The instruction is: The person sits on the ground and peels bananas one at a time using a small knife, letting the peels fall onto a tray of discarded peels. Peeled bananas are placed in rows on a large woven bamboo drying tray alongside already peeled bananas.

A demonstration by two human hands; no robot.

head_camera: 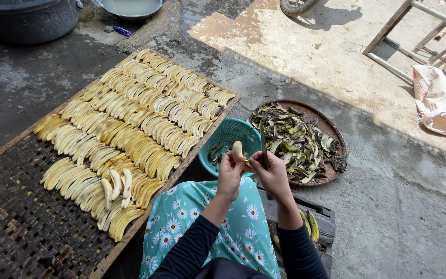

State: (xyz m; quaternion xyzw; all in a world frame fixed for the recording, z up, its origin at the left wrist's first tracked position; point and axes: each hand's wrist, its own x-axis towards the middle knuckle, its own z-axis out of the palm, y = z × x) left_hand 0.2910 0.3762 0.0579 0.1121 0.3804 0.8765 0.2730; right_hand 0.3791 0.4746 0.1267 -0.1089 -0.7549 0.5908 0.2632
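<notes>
Both hands raised over the teal basket (226,135): left hand (230,173) grips a peeled banana (237,151) upright, right hand (272,173) grips a knife (264,147), blade up.

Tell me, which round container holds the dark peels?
The flat brown woven tray right of the teal basket; it is heaped with dark peels, unlike the basket.

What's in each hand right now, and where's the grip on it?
Left hand holds a peeled banana by its lower end. Right hand holds a knife by the handle, blade pointing up.
</notes>
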